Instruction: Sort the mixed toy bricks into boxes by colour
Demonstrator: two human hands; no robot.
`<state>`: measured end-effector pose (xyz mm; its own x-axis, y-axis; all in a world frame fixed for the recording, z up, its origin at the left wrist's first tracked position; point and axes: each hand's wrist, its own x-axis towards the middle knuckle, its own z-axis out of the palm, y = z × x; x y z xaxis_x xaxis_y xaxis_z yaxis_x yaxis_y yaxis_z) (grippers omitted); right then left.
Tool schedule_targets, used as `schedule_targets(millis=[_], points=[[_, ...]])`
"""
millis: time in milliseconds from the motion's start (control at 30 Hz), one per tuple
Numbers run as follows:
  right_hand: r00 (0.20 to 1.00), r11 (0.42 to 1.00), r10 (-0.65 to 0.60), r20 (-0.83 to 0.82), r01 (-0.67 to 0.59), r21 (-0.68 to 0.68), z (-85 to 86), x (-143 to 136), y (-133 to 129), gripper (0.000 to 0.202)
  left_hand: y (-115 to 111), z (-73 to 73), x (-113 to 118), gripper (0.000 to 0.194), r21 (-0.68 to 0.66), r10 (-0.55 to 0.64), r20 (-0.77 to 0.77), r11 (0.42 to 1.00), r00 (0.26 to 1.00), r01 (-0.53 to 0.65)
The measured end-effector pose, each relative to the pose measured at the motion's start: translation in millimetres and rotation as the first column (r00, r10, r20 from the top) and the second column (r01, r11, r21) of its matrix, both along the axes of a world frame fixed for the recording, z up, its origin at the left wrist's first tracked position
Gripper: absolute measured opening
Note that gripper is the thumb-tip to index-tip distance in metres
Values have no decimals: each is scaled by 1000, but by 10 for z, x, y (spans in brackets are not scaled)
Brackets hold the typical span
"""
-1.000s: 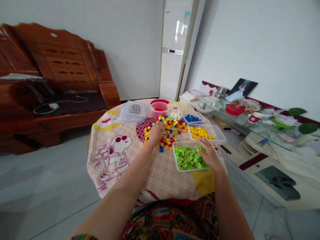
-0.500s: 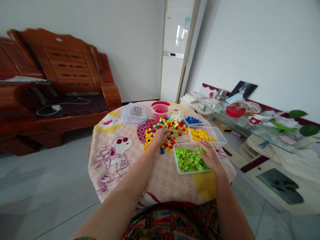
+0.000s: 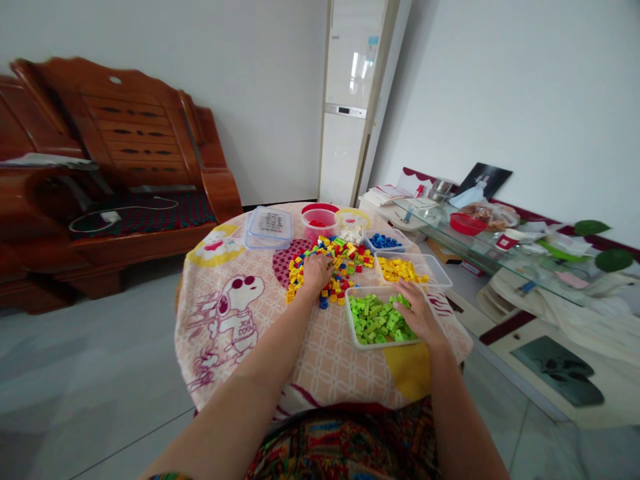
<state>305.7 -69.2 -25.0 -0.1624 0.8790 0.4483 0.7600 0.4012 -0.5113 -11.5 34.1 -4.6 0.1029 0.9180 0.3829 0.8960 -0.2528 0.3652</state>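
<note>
A loose pile of mixed red, yellow, blue and green bricks (image 3: 345, 265) lies mid-table. My left hand (image 3: 317, 272) is over the pile's left part, fingers bent down among the bricks; their tips and anything between them are hidden. My right hand (image 3: 417, 311) rests over the right side of a clear box of green bricks (image 3: 375, 319), its fingers apart and holding nothing visible. Behind that box are a box of yellow bricks (image 3: 397, 269) and a box of blue bricks (image 3: 384, 241). White bricks (image 3: 351, 233) and a round tub with red pieces (image 3: 320, 223) stand farther back.
Clear lids (image 3: 270, 227) lie at the back left of the cloth-covered round table (image 3: 320, 360). A glass shelf (image 3: 500, 257) with a red bowl (image 3: 468, 223) and papers runs along the right. A wooden bench (image 3: 135, 147) stands at the left.
My left hand has shifted slightly left, and its fingers now point down into the pile. My right hand stays at the green box.
</note>
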Motion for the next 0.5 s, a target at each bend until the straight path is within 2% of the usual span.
schedule_targets(millis=[300, 500], points=[[1000, 1000, -3, 0, 3, 10, -2, -4, -10, 51, -46, 22, -46, 20, 13, -43, 91, 999, 995, 42], [1000, 1000, 4, -11, -4, 9, 11, -10, -11, 51, -26, 39, -77, 21, 90, -87, 327, 994, 941, 61]])
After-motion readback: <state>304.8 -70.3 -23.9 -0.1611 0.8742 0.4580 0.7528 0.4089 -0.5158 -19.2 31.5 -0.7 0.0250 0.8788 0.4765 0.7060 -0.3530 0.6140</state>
